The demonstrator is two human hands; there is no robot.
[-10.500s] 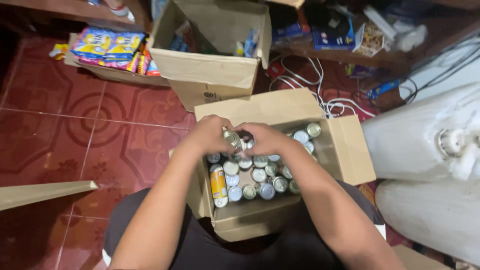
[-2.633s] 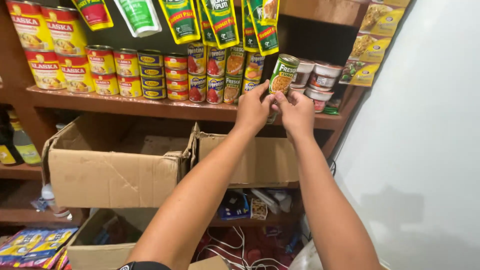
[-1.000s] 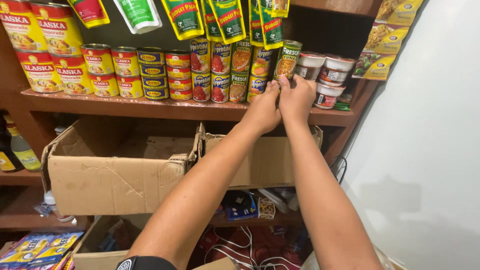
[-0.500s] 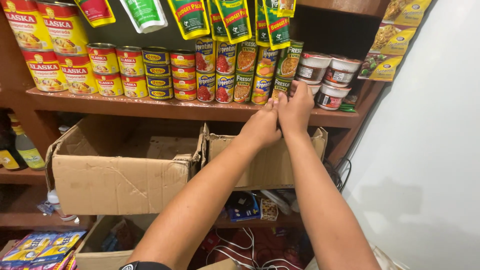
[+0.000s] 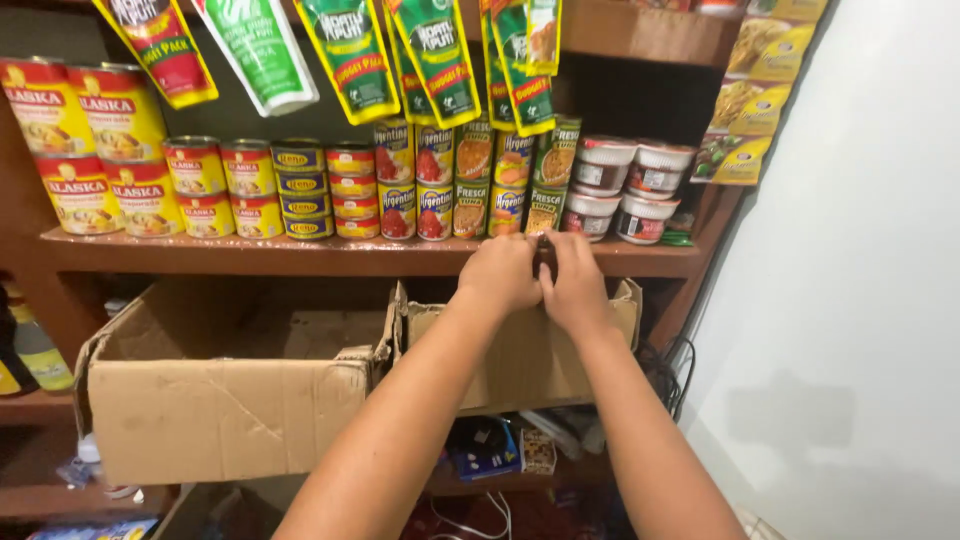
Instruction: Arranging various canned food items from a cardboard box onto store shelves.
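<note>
My left hand (image 5: 500, 272) and my right hand (image 5: 572, 280) are pressed together at the front edge of the wooden shelf (image 5: 250, 257), backs toward me and fingers curled. They sit just under a two-high stack of green cans (image 5: 553, 178). A small dark sliver shows between the fingers; I cannot tell whether it is a held thing or shadow. To the left of that stack stand more stacked cans, red-labelled (image 5: 435, 182) and orange-green (image 5: 472, 178). To its right are stacked round tubs with white lids (image 5: 622, 188).
Yellow and red cans (image 5: 200, 187) and large yellow tins (image 5: 90, 145) fill the shelf's left. Sachet strips (image 5: 430, 55) hang above. Below stand two open cardboard boxes (image 5: 215, 400) (image 5: 520, 360). A white wall (image 5: 860, 300) closes the right side; cables lie low down.
Both hands have come down from the top green can to the shelf edge below the stack. The green can they carried now stands on the stack.
</note>
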